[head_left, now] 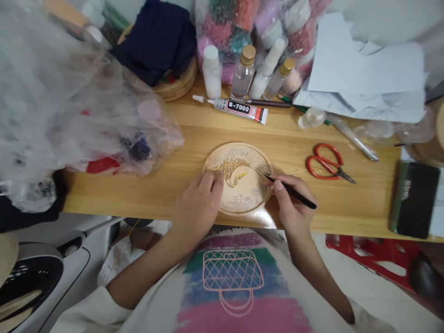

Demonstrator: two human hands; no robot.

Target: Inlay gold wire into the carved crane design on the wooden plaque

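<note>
A round wooden disc (256,203) with fine line drawings lies on the table before me. Gold thread (233,172) forms a curved, scaly shape on its face. My left hand (201,199) rests over the disc's left edge, fingers bent and closed at the end of the gold work. A thin strand of the thread trails off to its left. Black tweezers (298,194) are gripped in my right hand (294,199) at the disc's right edge. Their tips point left over the disc, apart from the gold shape.
Red-handled scissors (324,162) and a phone (414,199) lie to the right. Behind the disc are a B-7000 glue tube (239,109) and several small bottles (243,74). A large plastic bag (138,106) covers the left side; papers (367,69) lie at the back right.
</note>
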